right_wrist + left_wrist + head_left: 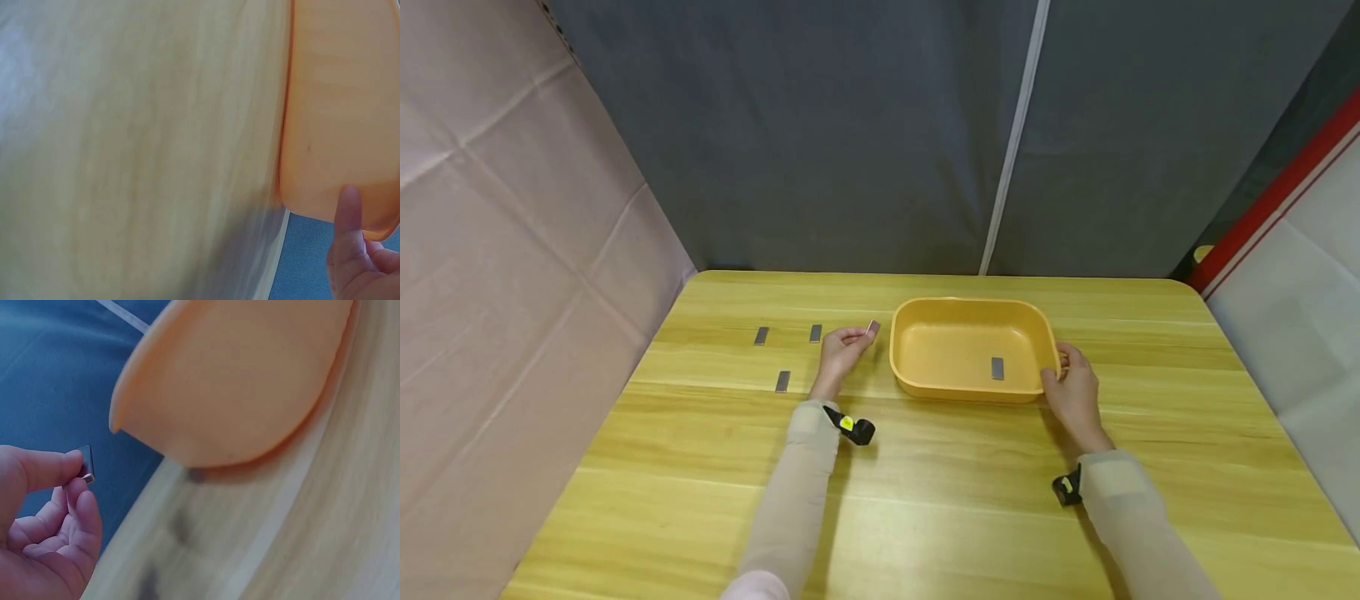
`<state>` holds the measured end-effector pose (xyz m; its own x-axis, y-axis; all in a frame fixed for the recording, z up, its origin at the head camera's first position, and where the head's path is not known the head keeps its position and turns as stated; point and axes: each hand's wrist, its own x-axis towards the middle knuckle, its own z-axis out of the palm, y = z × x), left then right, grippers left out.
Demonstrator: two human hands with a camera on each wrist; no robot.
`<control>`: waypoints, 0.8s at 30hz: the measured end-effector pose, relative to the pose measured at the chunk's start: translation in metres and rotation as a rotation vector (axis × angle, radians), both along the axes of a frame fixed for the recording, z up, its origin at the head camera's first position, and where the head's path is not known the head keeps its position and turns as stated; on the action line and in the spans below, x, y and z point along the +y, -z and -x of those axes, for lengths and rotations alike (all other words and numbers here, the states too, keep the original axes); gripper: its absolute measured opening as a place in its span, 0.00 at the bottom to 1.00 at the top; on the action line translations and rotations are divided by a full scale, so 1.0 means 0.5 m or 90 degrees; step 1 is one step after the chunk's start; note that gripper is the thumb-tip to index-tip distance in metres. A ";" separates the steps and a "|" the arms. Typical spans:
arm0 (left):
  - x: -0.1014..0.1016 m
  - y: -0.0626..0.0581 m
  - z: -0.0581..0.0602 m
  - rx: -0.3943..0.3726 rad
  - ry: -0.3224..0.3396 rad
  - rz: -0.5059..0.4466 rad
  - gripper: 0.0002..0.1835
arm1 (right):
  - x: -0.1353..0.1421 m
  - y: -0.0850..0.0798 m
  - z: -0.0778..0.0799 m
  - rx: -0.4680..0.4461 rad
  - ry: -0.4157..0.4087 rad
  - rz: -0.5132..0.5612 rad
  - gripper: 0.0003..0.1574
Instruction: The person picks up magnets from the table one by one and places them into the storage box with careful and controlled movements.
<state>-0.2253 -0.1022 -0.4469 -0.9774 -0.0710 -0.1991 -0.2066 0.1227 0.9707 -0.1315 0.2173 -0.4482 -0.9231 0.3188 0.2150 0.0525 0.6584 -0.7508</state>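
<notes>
My left hand pinches a small, flat, grey metal rectangle between thumb and fingertips, just left of the yellow plastic basin. The held piece is raised off the table, its face tilted. At the basin's right end, my right hand grips the rim, thumb on the near side and fingers around the end. In the right wrist view, the thumb lies against the basin wall. One similar grey rectangle lies on the basin floor, towards the right.
Left of my left hand, three more grey rectangles lie apart on the wooden table: one far left, one nearer the hand, one closer to me. A dark grey curtain hangs behind the table's far edge.
</notes>
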 end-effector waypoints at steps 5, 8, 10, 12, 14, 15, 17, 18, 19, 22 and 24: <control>0.011 -0.019 -0.004 0.021 0.017 -0.031 0.13 | 0.000 0.000 0.000 0.009 -0.001 0.001 0.26; 0.021 -0.030 -0.006 0.041 0.030 -0.032 0.12 | 0.000 -0.001 0.000 0.006 -0.002 0.004 0.26; 0.028 -0.035 -0.007 0.051 0.041 -0.028 0.12 | 0.000 -0.001 0.000 0.003 -0.002 0.005 0.26; 0.035 -0.039 -0.009 0.057 0.050 -0.022 0.12 | 0.000 -0.002 0.000 -0.001 -0.003 0.006 0.26; 0.042 -0.042 -0.011 0.056 0.059 -0.018 0.11 | 0.000 -0.002 -0.001 -0.006 -0.004 0.008 0.26; 0.045 -0.044 -0.012 0.053 0.064 -0.016 0.11 | -0.001 -0.002 -0.001 -0.008 -0.004 0.008 0.27; 0.051 -0.046 -0.015 0.048 0.071 -0.012 0.11 | -0.001 -0.003 -0.001 -0.011 -0.003 0.008 0.27; 0.054 -0.054 -0.020 0.045 0.075 -0.010 0.11 | -0.001 -0.003 -0.001 -0.012 -0.003 0.008 0.27; 0.057 -0.062 -0.026 0.043 0.080 -0.005 0.11 | -0.002 -0.003 -0.001 -0.013 -0.002 0.008 0.27; 0.065 -0.090 -0.044 0.040 0.095 0.003 0.11 | -0.002 -0.004 0.000 -0.011 -0.002 0.006 0.26; 0.069 -0.107 -0.054 0.038 0.104 0.010 0.11 | -0.001 -0.004 0.000 -0.010 -0.004 0.004 0.26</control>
